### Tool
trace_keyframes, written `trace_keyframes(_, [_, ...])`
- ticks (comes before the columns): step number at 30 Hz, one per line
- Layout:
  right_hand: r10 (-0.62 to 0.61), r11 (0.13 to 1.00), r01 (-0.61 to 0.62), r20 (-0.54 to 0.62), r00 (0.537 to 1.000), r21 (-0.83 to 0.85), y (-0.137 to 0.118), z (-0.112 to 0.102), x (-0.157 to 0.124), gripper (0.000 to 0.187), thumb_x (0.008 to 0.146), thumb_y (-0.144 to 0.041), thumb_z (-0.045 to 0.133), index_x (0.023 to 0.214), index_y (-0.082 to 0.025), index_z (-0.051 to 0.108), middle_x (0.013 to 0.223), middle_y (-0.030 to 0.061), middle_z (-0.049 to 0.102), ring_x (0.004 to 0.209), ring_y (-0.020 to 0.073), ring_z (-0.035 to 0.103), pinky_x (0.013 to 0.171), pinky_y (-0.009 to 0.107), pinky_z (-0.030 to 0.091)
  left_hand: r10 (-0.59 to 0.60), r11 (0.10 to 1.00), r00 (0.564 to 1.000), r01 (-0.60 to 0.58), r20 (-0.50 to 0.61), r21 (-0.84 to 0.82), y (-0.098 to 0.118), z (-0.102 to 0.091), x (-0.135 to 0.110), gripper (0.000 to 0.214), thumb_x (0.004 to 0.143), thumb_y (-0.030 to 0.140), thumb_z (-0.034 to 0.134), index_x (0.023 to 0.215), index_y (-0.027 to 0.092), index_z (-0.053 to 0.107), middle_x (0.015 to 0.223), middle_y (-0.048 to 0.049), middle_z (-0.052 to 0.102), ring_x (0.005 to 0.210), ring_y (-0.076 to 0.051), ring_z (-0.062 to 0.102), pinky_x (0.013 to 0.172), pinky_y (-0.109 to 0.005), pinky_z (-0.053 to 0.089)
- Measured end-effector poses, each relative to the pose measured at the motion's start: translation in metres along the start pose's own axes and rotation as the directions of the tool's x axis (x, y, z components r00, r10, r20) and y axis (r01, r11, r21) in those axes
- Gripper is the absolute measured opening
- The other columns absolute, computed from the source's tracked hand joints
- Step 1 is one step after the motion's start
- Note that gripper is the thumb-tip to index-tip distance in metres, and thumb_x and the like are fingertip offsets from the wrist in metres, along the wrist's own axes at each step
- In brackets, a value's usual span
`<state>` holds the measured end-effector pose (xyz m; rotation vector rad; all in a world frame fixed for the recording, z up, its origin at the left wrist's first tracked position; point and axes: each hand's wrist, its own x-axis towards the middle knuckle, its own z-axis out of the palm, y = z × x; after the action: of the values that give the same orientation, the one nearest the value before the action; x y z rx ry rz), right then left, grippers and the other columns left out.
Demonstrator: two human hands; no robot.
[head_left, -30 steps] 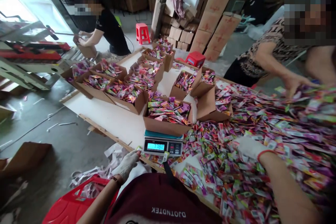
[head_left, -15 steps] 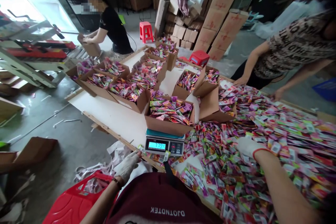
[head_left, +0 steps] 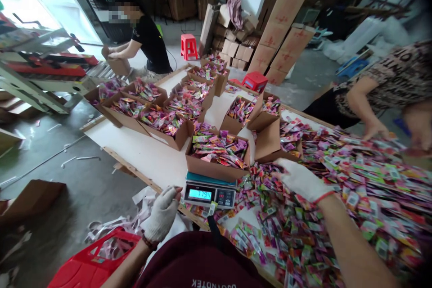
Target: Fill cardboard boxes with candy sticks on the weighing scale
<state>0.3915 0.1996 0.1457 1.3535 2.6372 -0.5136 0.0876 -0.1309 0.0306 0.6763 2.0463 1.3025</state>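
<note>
A cardboard box [head_left: 216, 168] full of colourful sachets sits on a small digital scale [head_left: 209, 194] at the near table edge. My left hand [head_left: 162, 213], in a white glove, rests loosely curled at the table edge just left of the scale, holding nothing I can see. My right hand [head_left: 300, 180], also gloved, lies palm down with fingers spread on the heap of sachets [head_left: 354, 198] to the right of the box, fingertips toward it.
Several filled boxes [head_left: 162, 119] stand in rows on the white table [head_left: 145, 153]. A person in black [head_left: 148, 45] handles a box by a conveyor [head_left: 43, 72]. Another person's hands [head_left: 374, 130] reach into the heap. A red stool [head_left: 94, 263] stands at my left. Cartons [head_left: 276, 31] are stacked behind.
My right hand has moved left across the sachets toward the box on the scale. My left hand has risen slightly at the table edge. The other person's hands shifted on the heap.
</note>
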Motion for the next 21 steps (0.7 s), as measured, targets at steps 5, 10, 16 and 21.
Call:
trace_keyframes(5, [-0.211,0.974,0.218,0.108,0.971,-0.055,-0.121,-0.005,0.033,0.026,0.100,-0.036,0.050,0.106,-0.020,0.070,0.109,0.0131,0.077,0.099,0.0258,0.069,0.082,0.032,0.045,0.547,0.762,0.734,-0.636,0.402,0.123,0.111,0.025,0.037,0.024,0.090,0.037,0.066,0.105,0.024,0.080,0.123,-0.0144,0.074,0.124,-0.034,0.062,0.115,-0.050,0.041])
trace_keyframes(10, [-0.143,0.965,0.175,0.165,0.976,-0.198,-0.152,-0.001,0.047,0.020,0.096,-0.021,0.052,0.102,-0.019,0.070,0.106,0.0162,0.077,0.093,0.0256,0.069,0.074,0.032,0.039,0.466,0.662,0.752,-0.646,0.466,0.380,0.147,0.053,0.078,0.030,0.098,0.042,0.058,0.085,0.020,0.074,0.088,-0.0147,0.074,0.098,-0.031,0.068,0.100,-0.046,0.044])
trace_keyframes(16, [-0.029,0.991,0.027,-0.019,0.999,-0.128,-0.054,-0.036,0.007,0.027,0.098,-0.034,0.044,0.087,-0.023,0.066,0.085,0.0083,0.072,0.076,0.0195,0.063,0.067,0.029,0.039,0.455,0.745,0.785,-0.595,0.421,0.303,0.117,0.051,0.089,0.031,0.097,0.041,0.058,0.077,0.022,0.071,0.078,-0.0102,0.070,0.081,-0.024,0.067,0.085,-0.036,0.047])
trace_keyframes(21, [0.092,0.993,-0.082,-0.118,0.989,0.085,-0.029,-0.002,0.018,0.030,0.091,-0.043,0.049,0.097,-0.025,0.073,0.080,0.0077,0.072,0.077,0.0249,0.068,0.065,0.032,0.049,0.609,0.745,0.789,-0.604,0.079,0.283,0.095,0.046,0.097,0.023,0.089,0.030,0.065,0.107,0.022,0.077,0.126,-0.0166,0.067,0.120,-0.032,0.061,0.108,-0.046,0.045])
